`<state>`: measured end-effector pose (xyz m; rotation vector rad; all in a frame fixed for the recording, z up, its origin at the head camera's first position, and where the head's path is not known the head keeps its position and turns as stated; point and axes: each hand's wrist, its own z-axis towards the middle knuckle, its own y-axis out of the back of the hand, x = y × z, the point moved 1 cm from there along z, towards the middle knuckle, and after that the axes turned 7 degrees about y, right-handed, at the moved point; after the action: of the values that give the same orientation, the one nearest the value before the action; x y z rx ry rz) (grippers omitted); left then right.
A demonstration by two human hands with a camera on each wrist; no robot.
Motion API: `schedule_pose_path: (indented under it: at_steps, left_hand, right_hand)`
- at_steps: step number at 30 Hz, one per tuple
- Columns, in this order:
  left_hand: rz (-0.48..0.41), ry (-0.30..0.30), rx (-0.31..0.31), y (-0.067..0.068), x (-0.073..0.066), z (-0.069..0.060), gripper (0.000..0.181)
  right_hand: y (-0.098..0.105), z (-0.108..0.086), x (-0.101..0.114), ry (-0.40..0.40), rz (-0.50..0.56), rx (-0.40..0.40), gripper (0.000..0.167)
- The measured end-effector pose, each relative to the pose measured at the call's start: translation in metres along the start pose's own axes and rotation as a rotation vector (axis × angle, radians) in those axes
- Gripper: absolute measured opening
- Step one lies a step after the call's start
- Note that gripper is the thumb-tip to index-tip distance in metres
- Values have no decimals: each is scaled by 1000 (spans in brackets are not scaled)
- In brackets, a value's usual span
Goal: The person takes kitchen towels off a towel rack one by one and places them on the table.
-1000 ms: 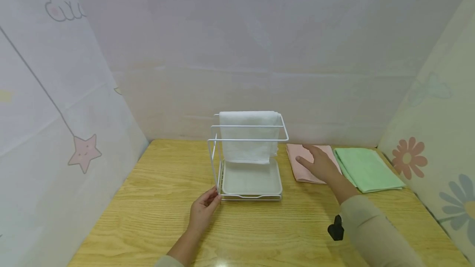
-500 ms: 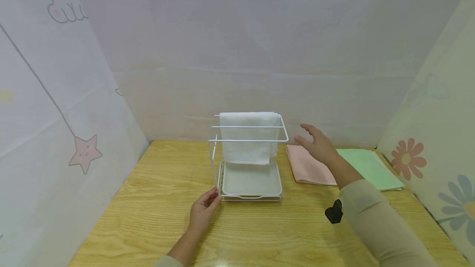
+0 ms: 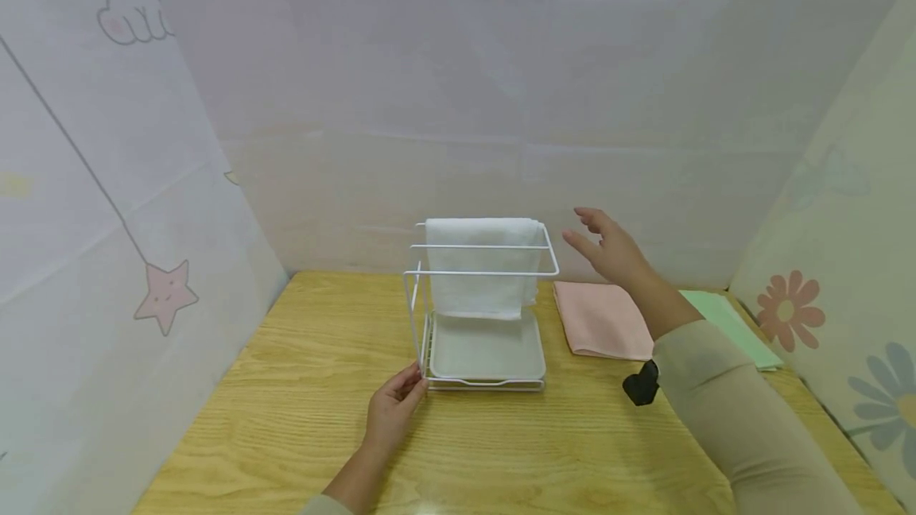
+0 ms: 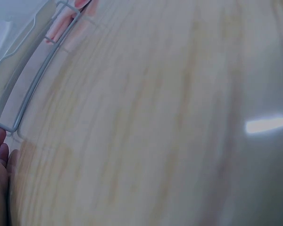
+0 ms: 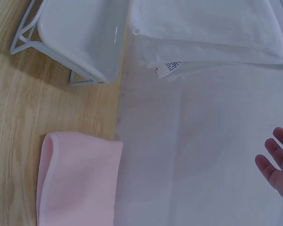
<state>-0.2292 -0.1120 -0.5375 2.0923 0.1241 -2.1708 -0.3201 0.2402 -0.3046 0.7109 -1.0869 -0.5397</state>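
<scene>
Rack (image 3: 481, 272), head view: standing upright on the wooden table (image 3: 286, 412), made of white wire, with three bars across the top.
White cloth (image 3: 481, 296), head view: folded and draped over the rear bar, hanging above the back of the pale tray (image 3: 488, 352) set in the rack's base.
Left hand (image 3: 390, 412), head view: clamped on the rack's near left bottom corner, pinching the wire between thumb and fingers.
Right hand (image 3: 611, 249), head view: raised near the rack's right end without touching, thumb and fingers apart.
Pink cloth (image 3: 601, 320), head view: folded flat on the table, right of the rack.
Green cloth (image 3: 730, 328), head view: lying right of the pink cloth, partly hidden by the right sleeve (image 3: 723, 372).
Rack, left wrist view: slanting through the upper left, meeting the left hand at the frame's edge.
Right hand, right wrist view: cut off at the right edge, fingers spread.
White cloth, right wrist view: hanging with a printed tag (image 5: 169, 69) showing below.
</scene>
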Motion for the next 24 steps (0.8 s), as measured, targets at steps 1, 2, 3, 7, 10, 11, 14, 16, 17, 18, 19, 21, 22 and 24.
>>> schedule_pose_path:
  at_steps: [1, 2, 3, 7, 10, 11, 14, 16, 17, 18, 19, 21, 22, 24]
  left_hand:
    - [-1, 0, 0, 0, 0, 0, 37]
    - [1, -1, -2, 0, 0, 0, 37]
    - [2, 0, -2, 0, 0, 0, 37]
    - [2, -4, -1, -1, 1, 0, 37]
    - [-2, -2, 1, -1, 1, 0, 37]
    - [-2, -3, 1, -1, 1, 1, 37]
    - [-3, -11, 6, -2, 2, 0, 37]
    - [0, -18, 10, -2, 2, 0, 37]
    - [2, -19, 11, -2, 3, 0, 37]
    - [5, -18, 11, -2, 3, -1, 37]
    - [9, -15, 11, -2, 3, -1, 37]
    - [16, -14, 14, -1, 2, -1, 38]
    - [22, -15, 13, -1, 2, -1, 38]
    - [31, -20, 11, -1, 2, -1, 38]
  right_hand:
    - [1, 2, 3, 1, 6, -2, 71]
    - [1, 4, 5, 1, 12, -5, 71]
    - [2, 6, 9, 2, 15, -5, 71]
    - [4, 14, 22, 7, 26, -6, 71]
    - [4, 20, 31, 4, 38, -6, 70]
    - [3, 22, 33, 5, 43, -6, 70]
    - [2, 27, 40, 4, 50, -3, 69]
    - [0, 30, 45, 7, 50, 3, 70]
    - [-1, 31, 47, 9, 51, 6, 70]
    - [-2, 32, 49, 10, 50, 10, 70]
    - [-3, 33, 51, 11, 52, 14, 70]
    - [-5, 35, 55, 15, 51, 19, 69]
    - [-5, 36, 57, 16, 54, 22, 68]
    - [-7, 39, 61, 22, 49, 28, 68]
